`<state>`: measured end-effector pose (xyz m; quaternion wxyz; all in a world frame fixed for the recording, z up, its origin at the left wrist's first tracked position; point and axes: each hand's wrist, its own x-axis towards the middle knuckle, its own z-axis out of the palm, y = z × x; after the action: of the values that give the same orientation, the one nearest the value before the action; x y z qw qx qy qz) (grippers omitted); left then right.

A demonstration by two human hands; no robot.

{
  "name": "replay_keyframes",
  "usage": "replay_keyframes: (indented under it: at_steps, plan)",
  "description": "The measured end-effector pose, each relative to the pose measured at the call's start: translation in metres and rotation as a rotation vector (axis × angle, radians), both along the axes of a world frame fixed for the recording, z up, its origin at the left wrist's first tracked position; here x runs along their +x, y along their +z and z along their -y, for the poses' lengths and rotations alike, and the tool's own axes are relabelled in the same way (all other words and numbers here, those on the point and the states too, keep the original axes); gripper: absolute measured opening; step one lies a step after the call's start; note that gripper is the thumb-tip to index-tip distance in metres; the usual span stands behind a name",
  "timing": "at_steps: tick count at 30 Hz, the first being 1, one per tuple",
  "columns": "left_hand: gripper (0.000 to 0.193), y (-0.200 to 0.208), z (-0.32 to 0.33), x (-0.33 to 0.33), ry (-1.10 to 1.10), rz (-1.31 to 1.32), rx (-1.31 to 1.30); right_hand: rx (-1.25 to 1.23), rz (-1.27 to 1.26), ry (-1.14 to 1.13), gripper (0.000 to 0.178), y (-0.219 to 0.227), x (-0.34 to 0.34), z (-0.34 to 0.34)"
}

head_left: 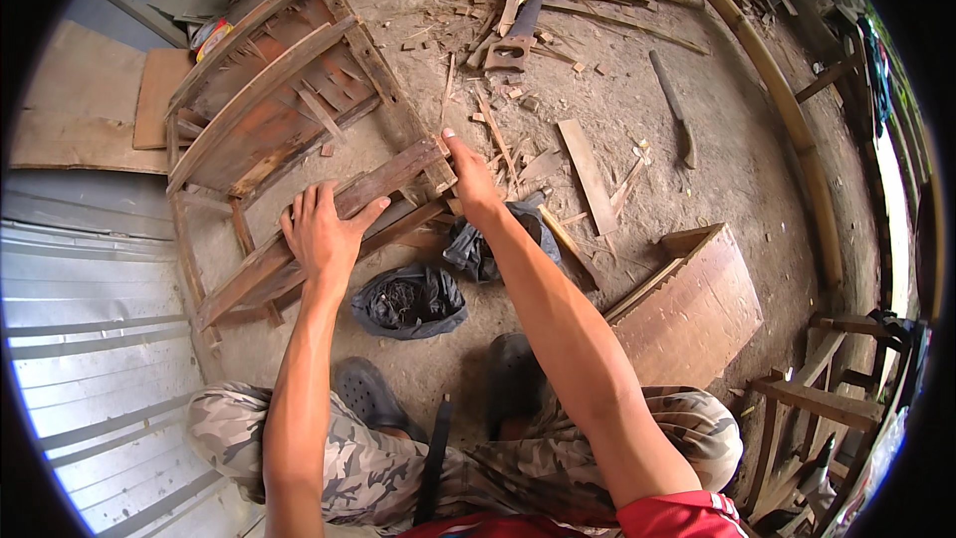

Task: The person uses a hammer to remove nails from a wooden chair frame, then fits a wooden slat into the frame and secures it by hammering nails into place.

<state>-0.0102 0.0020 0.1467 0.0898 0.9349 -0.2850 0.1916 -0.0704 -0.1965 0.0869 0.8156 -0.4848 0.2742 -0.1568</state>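
Note:
A worn wooden frame [393, 172] with slats and reddish-brown panels lies tilted on the ground in front of me. My left hand [324, 232] rests on its near rail, fingers spread and thumb stretched out to the right. At the rail's right end, my right hand [472, 178] grips the frame's corner. Its thumb shows at the side, while the other fingers are mostly hidden. Just below the frame sits a black plastic bag [428, 324], opened wide, with dark thin pieces inside that look like nails. A second dark bag [473, 249] lies beside my right wrist.
A handsaw [513, 48] lies among wood scraps beyond the frame. Farther right is a long-bladed knife [672, 105]. A flat board [588, 176] and a wooden box-like piece [697, 309] lie to the right. Corrugated metal sheeting [100, 339] borders the left side.

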Motion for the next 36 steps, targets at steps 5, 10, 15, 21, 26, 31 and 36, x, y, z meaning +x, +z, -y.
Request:
replay_keyframes:
  at_steps: [5,10,15,21,26,31,36]
  plan:
    - [0.074,0.012,0.013,-0.004,-0.128,-0.129,-0.044,-0.052,-0.077,-0.023,0.06,-0.001,0.001,0.006]
    - [0.074,0.024,0.065,0.042,-0.11,-0.38,-0.309,-0.108,-0.263,0.107,0.084,-0.016,0.017,0.025]
    - [0.092,0.031,0.126,0.083,0.023,-0.466,-0.1,-0.125,-0.341,0.258,0.096,-0.03,0.036,0.045]
    - [0.089,0.023,0.173,0.132,-0.045,-0.368,-0.119,-0.63,-0.251,0.517,0.079,-0.065,0.07,0.081]
    - [0.057,0.002,0.16,0.161,-0.292,-0.313,0.055,-0.494,-0.623,0.555,0.054,-0.064,0.099,0.091]
    - [0.049,-0.005,0.167,0.171,-0.692,-0.254,0.068,-0.793,-0.648,0.276,0.026,-0.132,0.131,0.157]
    - [0.047,-0.002,0.18,0.163,-0.673,-0.359,-0.07,-1.198,-0.6,0.062,0.049,-0.189,0.149,0.207]
